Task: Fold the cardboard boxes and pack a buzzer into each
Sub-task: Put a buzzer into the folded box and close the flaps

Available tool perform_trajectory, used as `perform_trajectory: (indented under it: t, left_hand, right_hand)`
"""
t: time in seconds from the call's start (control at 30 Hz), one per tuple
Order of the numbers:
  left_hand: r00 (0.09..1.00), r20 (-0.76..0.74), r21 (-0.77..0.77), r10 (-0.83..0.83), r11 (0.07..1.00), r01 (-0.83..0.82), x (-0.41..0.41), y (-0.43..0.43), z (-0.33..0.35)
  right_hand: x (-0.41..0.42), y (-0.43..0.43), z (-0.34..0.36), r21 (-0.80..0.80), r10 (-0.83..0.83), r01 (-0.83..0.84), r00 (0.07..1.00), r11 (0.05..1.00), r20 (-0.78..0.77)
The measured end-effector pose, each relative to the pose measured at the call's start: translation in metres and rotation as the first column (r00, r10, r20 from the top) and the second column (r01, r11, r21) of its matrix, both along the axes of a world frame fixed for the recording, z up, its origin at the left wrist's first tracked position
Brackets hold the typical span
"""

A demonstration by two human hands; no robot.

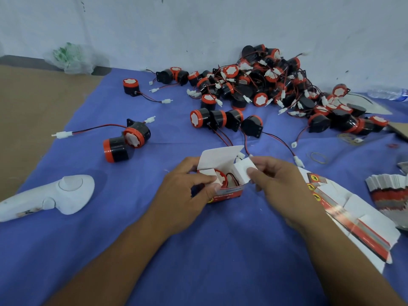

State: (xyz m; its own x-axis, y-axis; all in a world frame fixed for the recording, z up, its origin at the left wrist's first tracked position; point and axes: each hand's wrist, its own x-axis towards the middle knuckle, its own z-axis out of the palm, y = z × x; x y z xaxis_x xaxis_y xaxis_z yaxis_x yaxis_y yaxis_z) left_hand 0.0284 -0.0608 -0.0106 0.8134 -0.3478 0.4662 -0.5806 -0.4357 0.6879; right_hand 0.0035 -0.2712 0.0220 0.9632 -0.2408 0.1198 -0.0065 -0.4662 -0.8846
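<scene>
My left hand (187,186) curled round the left side of the small cardboard box (229,193), which sat on the blue cloth (154,239) between my hands. The thumb lay across the box's short left flap (212,176) and pressed it down towards the buzzer (222,177) inside. My right hand (280,184) pinched the right flap (242,173) between thumb and fingertips, holding that white square tab upright and bent slightly inwards.

The box was thin card, plain white inside, with an orange printed front wall. Its long lid flap (220,157) stood open at the back. The buzzer in it was a round black drum with an orange rim and a pale face, and its red and black wires were tucked beside it.

Beyond the box a loose pile of buzzers (265,85) of the same kind lay tangled in thin wires with white plugs. Flat box blanks (353,219) were spread on the cloth by my right wrist, near a stacked bundle of blanks (388,191). A smooth white plastic controller (55,195) lay to my left.
</scene>
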Motion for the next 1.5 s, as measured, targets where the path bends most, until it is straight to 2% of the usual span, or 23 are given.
perform_trajectory:
  t: [0.07, 0.13, 0.23, 0.3, 0.4, 0.5, 0.6, 0.7, 0.8, 0.97, 1.13, 1.23, 1.33, 1.43, 1.5]
  left_hand:
    - [1.0, -0.005, -0.054, -0.021, 0.998, 0.021, 0.001, 0.001, 0.001]
    - [0.999, -0.053, -0.101, -0.004, 0.995, -0.002, 0.001, 0.001, 0.0]
    - [0.983, -0.185, -0.197, -0.021, 0.98, -0.017, 0.002, 0.001, 0.0]
    - [0.981, -0.187, -0.229, -0.058, 0.973, 0.014, 0.002, 0.001, 0.001]
    - [0.969, -0.222, -0.239, -0.106, 0.97, 0.051, 0.003, 0.002, 0.004]
    - [0.917, -0.357, -0.336, -0.178, 0.94, 0.052, 0.005, 0.003, 0.006]
    - [0.875, -0.428, -0.401, -0.227, 0.915, 0.041, 0.008, 0.003, 0.007]
    - [0.888, -0.429, -0.399, -0.164, 0.917, -0.024, 0.01, 0.002, 0.004]
    - [0.914, -0.391, -0.356, -0.108, 0.934, -0.042, 0.011, -0.002, 0.003]
    - [0.933, -0.359, -0.276, 0.011, 0.954, -0.117, 0.009, -0.01, 0.001]
    - [0.925, -0.302, -0.199, 0.231, 0.934, -0.298, 0.009, -0.017, 0.001]
    - [0.929, -0.256, -0.178, 0.266, 0.932, -0.316, 0.007, -0.018, 0.002]
    - [0.946, -0.283, -0.212, 0.159, 0.951, -0.224, 0.005, -0.013, 0.002]
    - [0.947, -0.298, -0.342, -0.123, 0.94, 0.015, 0.001, -0.006, 0.006]
    - [0.893, -0.32, -0.447, -0.315, 0.882, 0.151, 0.001, 0.002, 0.01]
  right_hand:
    - [-0.002, 0.006, 0.0, 0.015, 0.054, -0.056, 0.994, 0.998, 0.099]
    - [-0.003, 0.01, 0.0, -0.066, 0.126, -0.116, 0.978, 0.991, 0.169]
    - [-0.004, 0.009, 0.002, -0.145, 0.178, -0.154, 0.969, 0.977, 0.17]
    - [-0.003, 0.004, 0.0, -0.13, 0.206, -0.185, 0.962, 0.974, 0.177]
    - [0.0, 0.001, -0.001, 0.061, 0.216, -0.228, 0.964, 0.972, 0.154]
    - [0.004, 0.005, -0.008, 0.306, 0.136, -0.155, 0.987, 0.939, 0.082]
    - [0.006, 0.01, -0.018, 0.37, 0.119, -0.098, 0.992, 0.924, -0.035]
    - [0.007, 0.012, -0.02, 0.424, 0.166, -0.117, 0.983, 0.898, -0.08]
    - [0.007, 0.011, -0.017, 0.417, 0.265, -0.207, 0.96, 0.885, -0.086]
    - [0.005, 0.009, -0.015, 0.518, 0.372, -0.278, 0.925, 0.809, -0.084]
    - [0.007, 0.007, -0.018, 0.424, 0.415, -0.342, 0.905, 0.838, -0.09]
    - [0.007, 0.009, -0.02, 0.295, 0.408, -0.362, 0.907, 0.884, -0.109]
    - [0.008, 0.013, -0.018, 0.276, 0.421, -0.387, 0.904, 0.879, -0.073]
    - [0.007, 0.015, -0.017, 0.277, 0.401, -0.393, 0.916, 0.877, 0.032]
    - [0.007, 0.015, -0.019, 0.174, 0.371, -0.377, 0.926, 0.91, 0.068]
